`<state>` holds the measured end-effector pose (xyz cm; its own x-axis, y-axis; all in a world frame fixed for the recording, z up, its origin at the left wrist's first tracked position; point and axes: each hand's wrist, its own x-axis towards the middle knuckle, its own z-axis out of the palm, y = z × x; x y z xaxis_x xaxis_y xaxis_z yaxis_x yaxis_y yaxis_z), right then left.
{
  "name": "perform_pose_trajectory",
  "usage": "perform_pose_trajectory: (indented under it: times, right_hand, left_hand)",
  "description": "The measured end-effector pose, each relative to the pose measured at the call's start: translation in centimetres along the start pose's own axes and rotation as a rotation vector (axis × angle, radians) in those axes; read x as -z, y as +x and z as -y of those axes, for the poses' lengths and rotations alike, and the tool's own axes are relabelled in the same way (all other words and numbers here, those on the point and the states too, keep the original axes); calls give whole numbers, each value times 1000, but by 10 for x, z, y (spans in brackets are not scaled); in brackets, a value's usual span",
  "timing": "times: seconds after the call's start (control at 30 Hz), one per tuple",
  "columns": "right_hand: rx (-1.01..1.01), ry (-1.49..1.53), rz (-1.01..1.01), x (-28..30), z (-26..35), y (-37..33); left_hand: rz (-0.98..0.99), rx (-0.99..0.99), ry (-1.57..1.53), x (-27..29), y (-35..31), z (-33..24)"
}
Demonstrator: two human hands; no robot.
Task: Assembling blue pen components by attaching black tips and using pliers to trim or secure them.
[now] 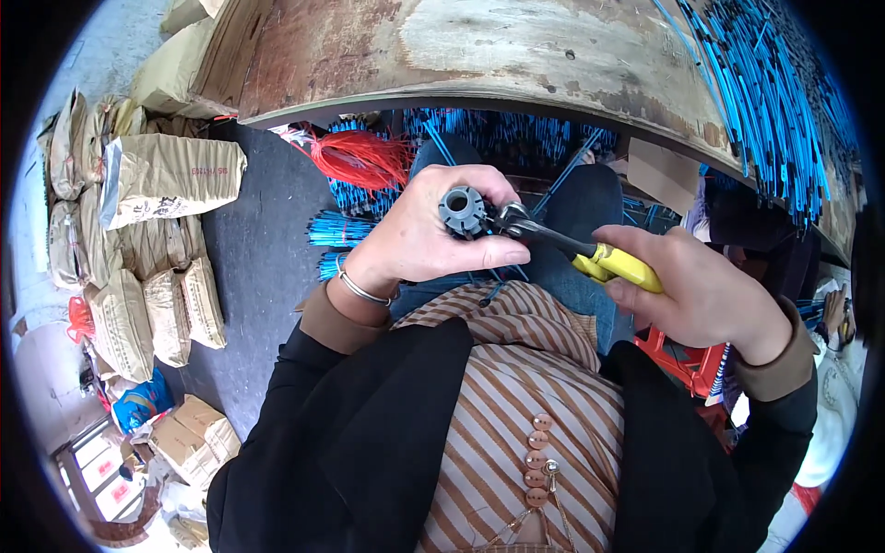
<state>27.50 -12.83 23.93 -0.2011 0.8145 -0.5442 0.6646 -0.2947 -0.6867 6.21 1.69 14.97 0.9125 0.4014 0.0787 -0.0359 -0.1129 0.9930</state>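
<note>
Slotted grey cylinder [470, 221]: where exactly is it?

It sits in the person's left hand [415, 235], above the lap and just off the near edge of the wooden bench [516, 55]. Its notched end, with a round hole in the middle, faces up toward the camera.

How do the hands stand?

Apart from each other, both busy. The left one is curled around the cylinder, thumb along the near side. The right hand [696, 281] is clamped on the yellow handles of a pair of pliers [576, 246].

And the metal end of that tool?

Right beside the cylinder, pointing left at it. I cannot tell whether its jaws are biting on anything; the spot is too small and dark.

What lies around them?

Thin blue rods [770, 111] are heaped on the right end of the bench. Under its edge hang or lie a red bundle [364, 158] and, below that, tied blue bundles [339, 229].

Anything farther off?

Brown paper sacks [180, 180] are piled on the left, a cardboard box [189, 442] lies below them, and a red crate [678, 359] shows beneath the right forearm.
</note>
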Motion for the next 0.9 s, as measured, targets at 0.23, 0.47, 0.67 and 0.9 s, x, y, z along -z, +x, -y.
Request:
perform_pose_trajectory:
  times: [0.23,0.47,0.67,0.9]
  right_hand:
    - [-94,-225,-67,-25,17,12]
    - [104,30,-187,-32,6,21]
    - [90,-175,-519,9,-24,28]
    - [-238,-954,-1019,65,-103,80]
  left_hand:
    - [-80,13,50,2,-3,9]
    - [-136,-53,-76,12,-13,16]
    - [-222,-122,-356,20,-13,31]
    - [-574,-213,-610,56,-32,58]
